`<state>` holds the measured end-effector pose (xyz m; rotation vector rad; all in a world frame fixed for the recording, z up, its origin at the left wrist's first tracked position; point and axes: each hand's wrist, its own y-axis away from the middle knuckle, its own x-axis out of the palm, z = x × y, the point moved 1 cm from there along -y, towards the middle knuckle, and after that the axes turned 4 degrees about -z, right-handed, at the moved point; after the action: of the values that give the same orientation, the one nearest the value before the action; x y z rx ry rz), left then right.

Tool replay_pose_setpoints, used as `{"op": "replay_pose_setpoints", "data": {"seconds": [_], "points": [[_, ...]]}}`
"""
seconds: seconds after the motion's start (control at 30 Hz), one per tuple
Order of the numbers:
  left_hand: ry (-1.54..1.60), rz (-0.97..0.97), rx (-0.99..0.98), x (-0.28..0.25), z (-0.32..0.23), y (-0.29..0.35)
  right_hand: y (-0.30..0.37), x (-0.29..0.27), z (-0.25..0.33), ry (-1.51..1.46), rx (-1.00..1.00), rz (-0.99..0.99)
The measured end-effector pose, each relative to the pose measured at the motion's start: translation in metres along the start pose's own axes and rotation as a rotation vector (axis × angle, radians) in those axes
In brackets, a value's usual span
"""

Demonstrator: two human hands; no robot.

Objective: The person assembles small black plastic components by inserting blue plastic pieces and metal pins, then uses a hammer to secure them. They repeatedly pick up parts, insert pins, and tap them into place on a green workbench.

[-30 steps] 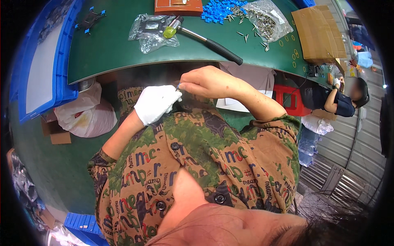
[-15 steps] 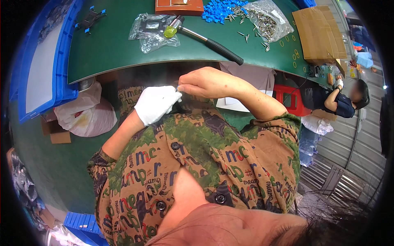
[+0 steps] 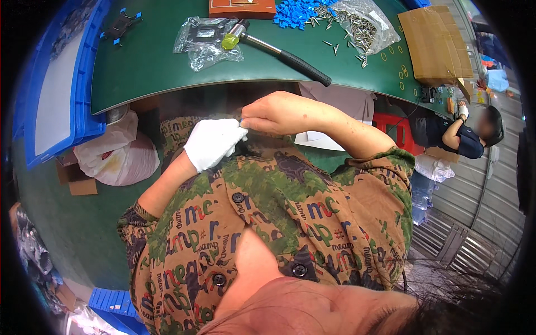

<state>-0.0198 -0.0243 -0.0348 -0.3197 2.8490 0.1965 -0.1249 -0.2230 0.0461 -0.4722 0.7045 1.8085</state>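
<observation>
My left hand [image 3: 213,145], in a white glove, meets my bare right hand [image 3: 273,113] in front of my body, just off the table's near edge. Both have their fingers closed. A tiny dark bit shows where the fingertips come together, too small to name. On the green table [image 3: 167,78] beyond them lies a mallet [image 3: 304,67] with a black grip and a yellow-green head end. Its head rests on a clear plastic bag [image 3: 201,58] with a black square frame [image 3: 207,33] in it.
Blue small pieces [image 3: 291,14] and metal pins [image 3: 362,33], partly in a clear bag, lie at the back. A black four-armed part [image 3: 121,27] with blue tips sits far left. A blue crate [image 3: 84,84], a cardboard box [image 3: 435,44] and a person [image 3: 466,139] flank the table.
My hands stay together in nearly the same place. My right elbow has moved slightly outward, to the right.
</observation>
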Motion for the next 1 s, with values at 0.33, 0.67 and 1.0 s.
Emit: {"op": "replay_pose_setpoints", "data": {"seconds": [0.33,0.67,1.0], "points": [[0.089,0.007,-0.176,-0.005,-0.017,-0.004,0.000,0.002,-0.008,-0.197,0.133,-0.029],[0.150,-0.030,-0.225,-0.008,-0.019,-0.002,-0.001,0.006,-0.025,-0.075,0.103,-0.212],[0.058,0.018,-0.183,-0.011,-0.016,-0.002,0.002,0.000,-0.007,-0.070,0.079,-0.078]]}}
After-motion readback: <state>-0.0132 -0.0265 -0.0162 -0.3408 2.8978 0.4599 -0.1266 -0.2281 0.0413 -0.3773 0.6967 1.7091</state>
